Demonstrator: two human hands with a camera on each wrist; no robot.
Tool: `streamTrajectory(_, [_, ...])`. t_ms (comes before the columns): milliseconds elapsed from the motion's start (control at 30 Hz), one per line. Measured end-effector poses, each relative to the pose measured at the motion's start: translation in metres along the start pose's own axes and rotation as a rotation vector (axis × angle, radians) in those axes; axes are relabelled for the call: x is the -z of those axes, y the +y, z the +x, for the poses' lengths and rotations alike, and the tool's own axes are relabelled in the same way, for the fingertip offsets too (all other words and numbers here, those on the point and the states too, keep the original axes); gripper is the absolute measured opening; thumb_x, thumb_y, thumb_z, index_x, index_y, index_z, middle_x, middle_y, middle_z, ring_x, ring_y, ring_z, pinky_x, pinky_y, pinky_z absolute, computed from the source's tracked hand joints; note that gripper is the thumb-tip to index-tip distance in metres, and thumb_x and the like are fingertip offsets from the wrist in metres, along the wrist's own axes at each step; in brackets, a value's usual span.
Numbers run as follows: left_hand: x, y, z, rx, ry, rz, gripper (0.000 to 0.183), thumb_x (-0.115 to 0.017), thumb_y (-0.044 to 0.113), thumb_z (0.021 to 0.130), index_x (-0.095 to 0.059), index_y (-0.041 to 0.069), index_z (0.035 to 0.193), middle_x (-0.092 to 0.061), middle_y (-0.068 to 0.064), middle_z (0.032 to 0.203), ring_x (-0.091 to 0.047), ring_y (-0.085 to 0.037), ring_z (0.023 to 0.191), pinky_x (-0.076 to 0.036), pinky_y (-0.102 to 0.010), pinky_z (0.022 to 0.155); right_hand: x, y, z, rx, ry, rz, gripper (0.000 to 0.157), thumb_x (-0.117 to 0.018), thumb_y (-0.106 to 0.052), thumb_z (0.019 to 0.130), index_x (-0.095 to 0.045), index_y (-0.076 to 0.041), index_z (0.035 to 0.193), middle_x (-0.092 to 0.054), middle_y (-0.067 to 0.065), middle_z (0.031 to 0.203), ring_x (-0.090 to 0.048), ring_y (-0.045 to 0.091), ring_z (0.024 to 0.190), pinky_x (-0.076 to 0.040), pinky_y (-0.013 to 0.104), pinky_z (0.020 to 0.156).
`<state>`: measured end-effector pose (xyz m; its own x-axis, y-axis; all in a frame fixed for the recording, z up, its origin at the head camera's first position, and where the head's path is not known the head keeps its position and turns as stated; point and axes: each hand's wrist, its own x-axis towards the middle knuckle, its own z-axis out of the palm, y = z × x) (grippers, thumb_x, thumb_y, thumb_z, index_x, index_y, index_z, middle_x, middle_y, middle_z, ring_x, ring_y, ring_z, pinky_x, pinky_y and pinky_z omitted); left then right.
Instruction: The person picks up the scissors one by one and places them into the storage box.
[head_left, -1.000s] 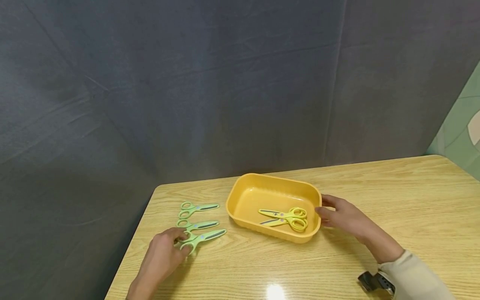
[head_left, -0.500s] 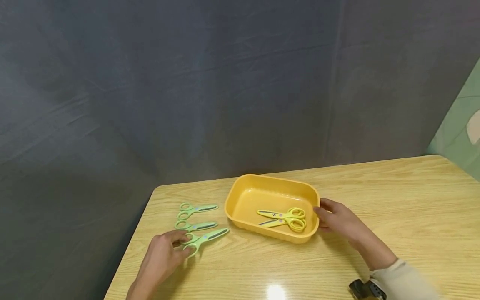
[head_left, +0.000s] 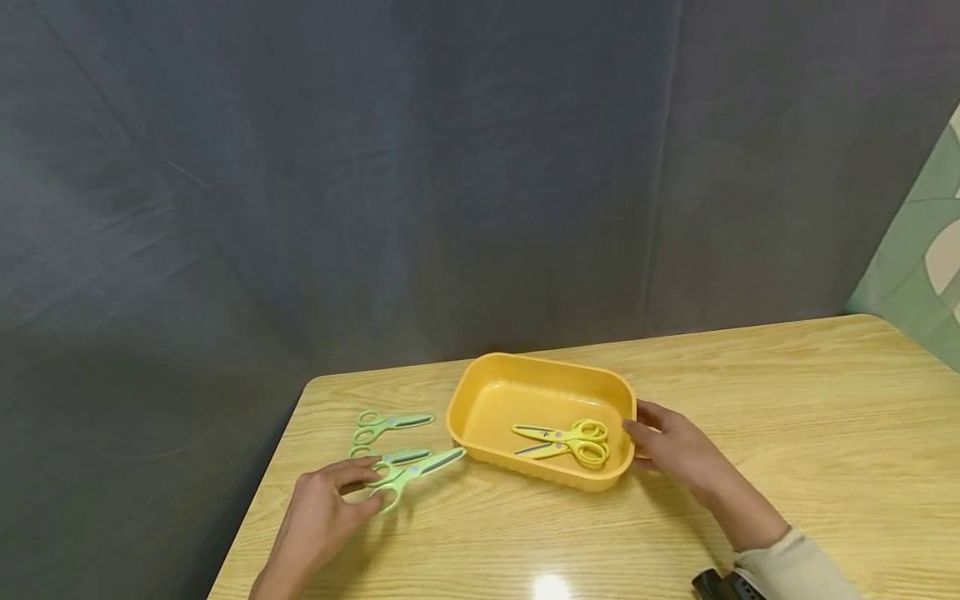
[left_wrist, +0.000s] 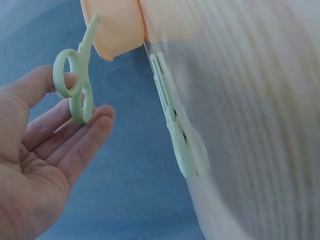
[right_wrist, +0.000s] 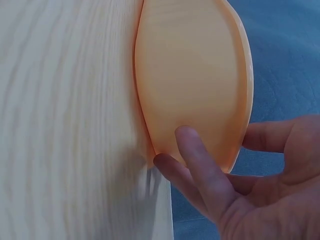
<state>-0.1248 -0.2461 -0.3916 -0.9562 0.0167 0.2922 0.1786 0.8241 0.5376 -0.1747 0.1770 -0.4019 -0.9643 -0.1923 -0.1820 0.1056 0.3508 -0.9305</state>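
My left hand [head_left: 318, 512] pinches a pair of light green scissors [head_left: 408, 472] by the finger loops, blades slanting toward the tray. In the left wrist view those scissors [left_wrist: 86, 47] hang above the tabletop, the thumb through one loop. Two more green scissors lie at the left: a far pair [head_left: 385, 424] and a nearer pair [head_left: 407, 456], partly covered by the hand and the held pair. A yellow-orange tray [head_left: 543, 468] contains two yellow scissors [head_left: 562, 435], overlapping. At its right end, my right hand [head_left: 678, 454] grips the tray, thumb at the rim, fingers on the outer wall [right_wrist: 190, 65].
The wooden table [head_left: 787, 417] reaches far to the right of the tray. A dark grey curtain [head_left: 450, 183] hangs behind its back edge and down the left side. A patterned green surface [head_left: 915, 258] shows at far right.
The left hand has raised the green scissors slightly, and their tips have swung up and right toward the tray. The right hand stays at the tray's right end.
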Motion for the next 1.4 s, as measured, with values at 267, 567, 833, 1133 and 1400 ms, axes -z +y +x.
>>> streamTrajectory(267, [0.000,0.005,-0.001,-0.114,0.076,0.011,0.017,-0.088,0.013,0.071,-0.080,0.022,0.083,-0.077,0.007,0.106,-0.075,-0.018,0.098,-0.061,-0.027,0.077,0.001,0.000,-0.003,0.000,0.004,-0.026,0.058,-0.039,-0.017,0.108,-0.017,0.013,0.153,-0.038,0.036,0.148,-0.064,0.034,0.118,-0.061,0.037,0.089])
streamTrajectory(567, [0.005,0.006,-0.002,-0.109,0.080,-0.017,0.021,-0.087,0.007,0.071,-0.079,0.021,0.084,-0.077,0.005,0.106,-0.074,-0.022,0.099,-0.062,-0.026,0.074,0.002,-0.001,-0.005,0.019,0.002,-0.036,0.058,-0.040,-0.016,0.107,-0.019,0.014,0.152,-0.040,0.037,0.147,-0.064,0.033,0.117,-0.061,0.035,0.089])
streamTrajectory(833, [0.009,0.007,0.000,-0.078,0.077,-0.078,0.023,-0.086,0.004,0.071,-0.079,0.022,0.083,-0.077,0.002,0.108,-0.076,-0.020,0.091,-0.063,-0.027,0.072,0.003,-0.001,-0.005,0.012,0.001,-0.047,0.058,-0.039,-0.017,0.108,-0.018,0.015,0.152,-0.039,0.037,0.147,-0.064,0.034,0.117,-0.061,0.036,0.089])
streamTrajectory(1133, [0.012,0.008,0.003,-0.040,0.090,-0.131,0.021,-0.085,-0.002,0.071,-0.079,0.011,0.086,-0.076,-0.005,0.112,-0.076,-0.021,0.089,-0.063,-0.026,0.075,0.004,-0.001,-0.006,0.012,0.003,-0.053,0.058,-0.040,-0.017,0.108,-0.018,0.013,0.152,-0.039,0.037,0.148,-0.064,0.034,0.117,-0.061,0.037,0.090])
streamTrajectory(1400, [0.025,0.008,0.005,-0.047,0.119,-0.054,0.020,-0.084,0.001,0.073,-0.080,0.013,0.088,-0.076,-0.003,0.113,-0.076,-0.022,0.089,-0.061,-0.021,0.074,0.003,-0.003,-0.007,0.013,0.007,-0.038,0.060,-0.042,-0.017,0.107,-0.018,0.014,0.152,-0.037,0.038,0.148,-0.066,0.033,0.115,-0.061,0.035,0.087])
